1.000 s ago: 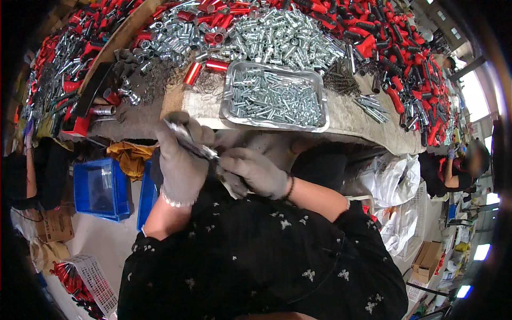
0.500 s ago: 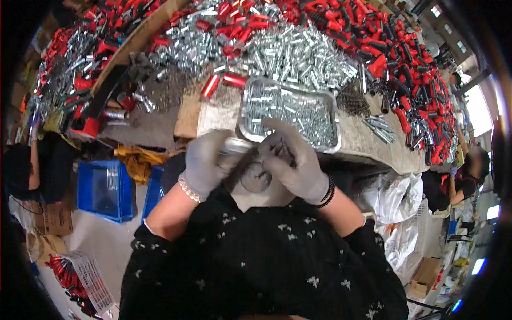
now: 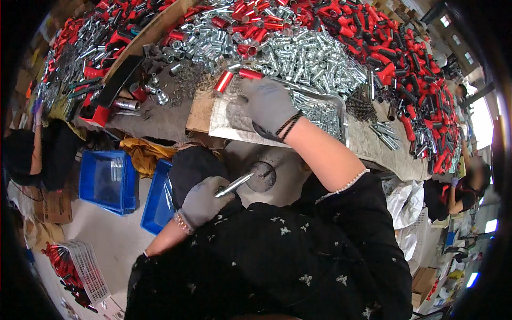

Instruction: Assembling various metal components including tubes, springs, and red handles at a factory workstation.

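A slim silver metal tube (image 3: 236, 184) juts out of my left hand (image 3: 204, 202), whose gloved fingers are closed around it, low over my lap at the left. Stretched forward over the bench, my right hand (image 3: 270, 105), also gloved, hovers at the left end of a metal tray (image 3: 343, 114) of small silver parts. Its fingers are smeared and partly hidden, so their grip does not show. Just beyond it lie a red tube (image 3: 250, 74) and a second red tube (image 3: 224, 82).
Heaps of silver fittings (image 3: 304, 53) and red-and-black handles (image 3: 397, 74) cover the back of the bench. A wooden divider (image 3: 146, 34) stands at the left. Blue crates (image 3: 106, 181) sit on the floor to the left. Other people (image 3: 469, 186) are at both sides.
My hands have come apart from working close together. The left has dropped back toward my lap with the metal tube; the right has moved forward and up over the bench.
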The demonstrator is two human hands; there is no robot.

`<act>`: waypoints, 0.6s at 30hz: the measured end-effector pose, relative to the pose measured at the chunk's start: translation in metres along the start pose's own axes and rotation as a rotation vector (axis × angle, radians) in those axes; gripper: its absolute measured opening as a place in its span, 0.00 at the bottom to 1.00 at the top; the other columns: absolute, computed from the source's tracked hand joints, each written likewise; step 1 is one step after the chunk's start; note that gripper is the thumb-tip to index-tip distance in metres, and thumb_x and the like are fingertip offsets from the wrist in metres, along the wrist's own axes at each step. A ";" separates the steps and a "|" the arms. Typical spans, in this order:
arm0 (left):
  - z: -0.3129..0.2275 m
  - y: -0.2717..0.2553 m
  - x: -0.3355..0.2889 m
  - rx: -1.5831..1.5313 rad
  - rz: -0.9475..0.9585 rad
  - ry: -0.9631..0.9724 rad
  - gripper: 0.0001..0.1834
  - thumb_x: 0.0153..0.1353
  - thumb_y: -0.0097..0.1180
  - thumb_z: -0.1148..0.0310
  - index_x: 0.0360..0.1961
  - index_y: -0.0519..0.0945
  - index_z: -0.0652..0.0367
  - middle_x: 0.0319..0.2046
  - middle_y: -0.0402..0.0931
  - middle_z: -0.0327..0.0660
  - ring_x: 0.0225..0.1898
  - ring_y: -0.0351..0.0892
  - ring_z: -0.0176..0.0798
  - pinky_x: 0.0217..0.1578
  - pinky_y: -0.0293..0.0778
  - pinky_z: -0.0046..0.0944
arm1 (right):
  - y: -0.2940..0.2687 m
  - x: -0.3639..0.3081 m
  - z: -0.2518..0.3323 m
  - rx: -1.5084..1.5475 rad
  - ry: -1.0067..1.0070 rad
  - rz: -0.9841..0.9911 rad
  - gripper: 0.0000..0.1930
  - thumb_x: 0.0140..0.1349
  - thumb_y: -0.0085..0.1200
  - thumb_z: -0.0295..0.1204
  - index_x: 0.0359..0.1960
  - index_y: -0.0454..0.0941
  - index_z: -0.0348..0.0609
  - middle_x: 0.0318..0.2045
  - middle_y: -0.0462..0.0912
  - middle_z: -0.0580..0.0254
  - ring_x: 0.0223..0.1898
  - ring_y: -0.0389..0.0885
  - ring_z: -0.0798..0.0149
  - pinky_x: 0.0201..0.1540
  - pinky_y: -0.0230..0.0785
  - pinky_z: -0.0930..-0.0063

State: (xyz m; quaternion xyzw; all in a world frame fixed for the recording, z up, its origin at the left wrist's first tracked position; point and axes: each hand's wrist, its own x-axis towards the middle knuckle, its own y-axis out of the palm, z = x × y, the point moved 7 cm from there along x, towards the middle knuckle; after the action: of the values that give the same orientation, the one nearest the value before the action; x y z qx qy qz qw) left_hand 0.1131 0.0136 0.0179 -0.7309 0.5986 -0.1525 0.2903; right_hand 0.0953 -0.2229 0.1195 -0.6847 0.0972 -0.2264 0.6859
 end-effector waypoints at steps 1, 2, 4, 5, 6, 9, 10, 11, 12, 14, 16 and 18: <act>-0.006 -0.011 -0.005 -0.161 -0.074 -0.040 0.19 0.61 0.62 0.64 0.51 0.78 0.60 0.38 0.83 0.50 0.35 0.85 0.48 0.37 0.77 0.46 | -0.004 0.001 -0.003 0.001 -0.007 -0.002 0.23 0.57 0.64 0.45 0.44 0.79 0.39 0.39 0.84 0.47 0.43 0.83 0.44 0.48 0.74 0.54; -0.004 -0.017 -0.015 -0.380 0.027 -0.243 0.21 0.62 0.60 0.68 0.56 0.75 0.62 0.38 0.83 0.46 0.32 0.84 0.38 0.33 0.77 0.40 | -0.024 -0.003 -0.019 0.126 0.079 -0.175 0.21 0.57 0.63 0.43 0.45 0.80 0.39 0.38 0.84 0.48 0.41 0.83 0.47 0.47 0.75 0.56; -0.010 -0.030 -0.022 -0.642 0.024 -0.260 0.22 0.62 0.60 0.68 0.57 0.74 0.63 0.38 0.82 0.45 0.31 0.82 0.36 0.32 0.76 0.37 | -0.052 -0.021 -0.056 0.234 0.181 -0.356 0.20 0.57 0.63 0.42 0.45 0.80 0.40 0.37 0.84 0.48 0.39 0.84 0.49 0.46 0.76 0.59; -0.010 -0.032 -0.026 -0.902 0.010 -0.293 0.24 0.63 0.61 0.68 0.58 0.73 0.63 0.38 0.82 0.44 0.30 0.81 0.33 0.31 0.76 0.34 | -0.054 -0.027 -0.073 0.382 0.227 -0.336 0.19 0.59 0.61 0.40 0.44 0.80 0.37 0.36 0.85 0.47 0.37 0.84 0.51 0.43 0.76 0.60; -0.009 -0.037 -0.022 -0.927 -0.041 -0.270 0.24 0.63 0.61 0.69 0.59 0.71 0.63 0.40 0.82 0.45 0.30 0.81 0.33 0.31 0.75 0.32 | -0.053 -0.032 -0.087 0.526 0.271 -0.314 0.18 0.60 0.59 0.38 0.43 0.80 0.34 0.35 0.85 0.46 0.34 0.85 0.52 0.40 0.76 0.62; -0.025 -0.064 0.016 -0.518 -0.283 -0.059 0.20 0.62 0.62 0.69 0.54 0.75 0.64 0.37 0.82 0.46 0.31 0.82 0.35 0.32 0.76 0.37 | -0.027 -0.055 -0.141 1.096 0.500 -0.365 0.18 0.59 0.61 0.34 0.44 0.81 0.32 0.34 0.86 0.52 0.31 0.84 0.64 0.37 0.75 0.71; -0.050 -0.082 0.027 -0.106 -0.457 0.188 0.15 0.61 0.63 0.68 0.47 0.78 0.63 0.36 0.82 0.49 0.34 0.83 0.44 0.35 0.76 0.43 | -0.024 -0.058 -0.142 0.911 0.494 -0.319 0.18 0.59 0.62 0.33 0.45 0.81 0.31 0.32 0.86 0.59 0.30 0.81 0.72 0.35 0.73 0.77; -0.057 -0.089 0.044 -0.012 -0.492 0.145 0.13 0.58 0.64 0.70 0.43 0.81 0.63 0.36 0.82 0.46 0.39 0.82 0.45 0.42 0.75 0.40 | -0.016 -0.066 -0.147 0.935 0.511 -0.241 0.18 0.59 0.62 0.33 0.45 0.80 0.30 0.33 0.85 0.57 0.30 0.82 0.70 0.35 0.73 0.77; -0.062 -0.092 0.064 0.075 -0.509 0.220 0.13 0.57 0.64 0.70 0.43 0.81 0.62 0.36 0.82 0.46 0.39 0.82 0.48 0.43 0.76 0.42 | -0.019 -0.074 -0.152 1.008 0.535 -0.323 0.19 0.58 0.62 0.33 0.45 0.79 0.28 0.33 0.85 0.57 0.31 0.82 0.70 0.36 0.73 0.77; -0.054 -0.093 0.101 0.170 -0.536 0.296 0.14 0.55 0.65 0.70 0.43 0.82 0.60 0.36 0.83 0.47 0.39 0.82 0.50 0.44 0.76 0.44 | -0.025 -0.080 -0.158 1.086 0.543 -0.411 0.19 0.58 0.62 0.32 0.46 0.79 0.27 0.33 0.85 0.56 0.31 0.82 0.69 0.36 0.74 0.77; -0.053 -0.090 0.128 0.435 -0.503 0.419 0.15 0.53 0.65 0.68 0.43 0.82 0.59 0.39 0.82 0.46 0.43 0.80 0.54 0.49 0.73 0.50 | -0.034 -0.087 -0.160 1.320 0.542 -0.447 0.17 0.58 0.61 0.30 0.45 0.78 0.27 0.35 0.84 0.55 0.34 0.82 0.67 0.39 0.76 0.75; -0.055 -0.090 0.132 0.541 -0.525 0.415 0.15 0.53 0.66 0.66 0.43 0.83 0.56 0.41 0.81 0.45 0.45 0.79 0.53 0.49 0.73 0.50 | -0.039 -0.098 -0.158 1.426 0.578 -0.444 0.16 0.59 0.60 0.29 0.44 0.77 0.27 0.35 0.84 0.55 0.35 0.83 0.66 0.41 0.76 0.73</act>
State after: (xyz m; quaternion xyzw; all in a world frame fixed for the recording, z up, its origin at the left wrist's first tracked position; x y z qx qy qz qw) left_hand 0.1833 -0.1164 0.0991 -0.7097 0.3764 -0.5166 0.2964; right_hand -0.0675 -0.3199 0.1333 0.0010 -0.0358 -0.5338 0.8449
